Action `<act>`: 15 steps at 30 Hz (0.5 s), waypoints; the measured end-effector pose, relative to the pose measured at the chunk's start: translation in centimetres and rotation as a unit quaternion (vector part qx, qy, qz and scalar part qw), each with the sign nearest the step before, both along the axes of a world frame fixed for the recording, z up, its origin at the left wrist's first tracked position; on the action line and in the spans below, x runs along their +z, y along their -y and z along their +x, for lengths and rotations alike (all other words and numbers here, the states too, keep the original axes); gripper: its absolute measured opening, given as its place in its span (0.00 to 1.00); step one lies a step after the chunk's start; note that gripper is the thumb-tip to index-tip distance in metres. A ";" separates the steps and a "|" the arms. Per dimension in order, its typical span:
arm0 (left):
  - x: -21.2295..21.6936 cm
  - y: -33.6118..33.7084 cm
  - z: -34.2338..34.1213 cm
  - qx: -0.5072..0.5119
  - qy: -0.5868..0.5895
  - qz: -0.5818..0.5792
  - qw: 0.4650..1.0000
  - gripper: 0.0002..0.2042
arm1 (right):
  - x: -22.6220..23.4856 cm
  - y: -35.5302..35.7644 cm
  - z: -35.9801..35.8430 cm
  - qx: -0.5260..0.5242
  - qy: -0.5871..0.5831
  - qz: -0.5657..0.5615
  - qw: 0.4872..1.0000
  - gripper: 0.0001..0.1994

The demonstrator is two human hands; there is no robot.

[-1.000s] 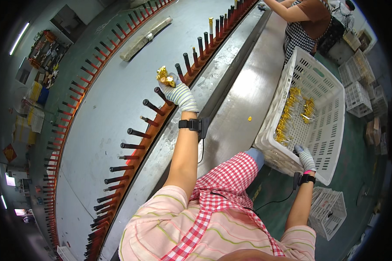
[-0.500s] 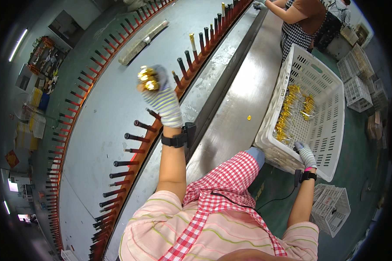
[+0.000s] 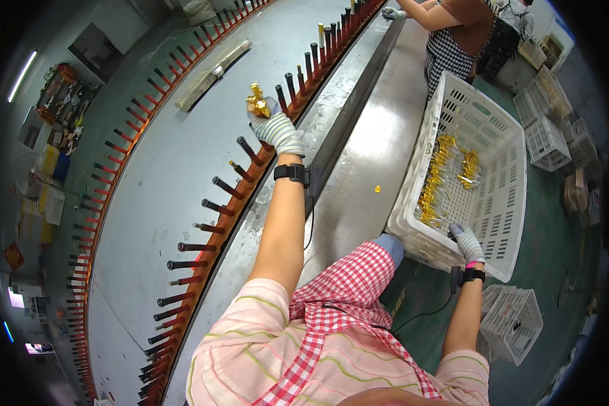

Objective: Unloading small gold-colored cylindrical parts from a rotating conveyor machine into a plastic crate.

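A cluster of shiny gold metallic pieces point(image 3: 258, 101) is closed in my left hand point(image 3: 279, 132), which wears a striped glove. That hand hovers over the inner side of a row of upright black-tipped pegs point(image 3: 249, 150) on an orange-red rail. One peg farther along carries a gold piece point(image 3: 321, 35). At my right, a white plastic crate point(image 3: 488, 203) holds heaps of gold-topped parts with thin pale stems point(image 3: 436, 179). My gloved right hand point(image 3: 468, 245) is closed at the crate's near end, with a small dark thing by the fingertips; what it grips is unclear.
A metal ledge point(image 3: 358, 155) runs between rail and crate, with a small yellow-gold bit point(image 3: 377, 189) on it. A long pale bar point(image 3: 213, 74) lies on the grey table point(image 3: 149, 203). A co-worker point(image 3: 457, 40) stands beyond the crate. More white crates point(image 3: 514, 325) stand on the floor.
My left hand, still holding the gold pieces, has moved right and is less blurred. The pegs have travelled along the rail, away from me. My right hand stays at the crate.
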State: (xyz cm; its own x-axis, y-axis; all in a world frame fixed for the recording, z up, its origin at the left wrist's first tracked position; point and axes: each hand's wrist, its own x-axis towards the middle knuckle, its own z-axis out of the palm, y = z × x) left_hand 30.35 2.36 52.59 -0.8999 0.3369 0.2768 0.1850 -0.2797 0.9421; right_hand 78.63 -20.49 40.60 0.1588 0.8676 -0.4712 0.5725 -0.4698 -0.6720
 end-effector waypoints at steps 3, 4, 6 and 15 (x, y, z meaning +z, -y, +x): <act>-1.6 0.3 -2.8 -0.057 0.042 0.102 0.992 0.19 | 0.0 -0.7 -0.1 0.011 0.002 0.011 1.000 0.20; -0.7 1.0 -2.2 -0.076 0.062 0.121 0.988 0.19 | -0.8 -0.5 0.7 -0.010 -0.007 0.007 1.000 0.20; 0.2 2.3 -1.4 -0.008 0.006 0.013 1.000 0.19 | -1.7 -0.3 1.4 -0.028 -0.018 0.005 0.999 0.20; 4.9 10.3 -3.7 -0.284 0.044 0.313 0.905 0.09 | 0.6 2.0 -1.4 -0.097 0.157 0.276 0.943 0.17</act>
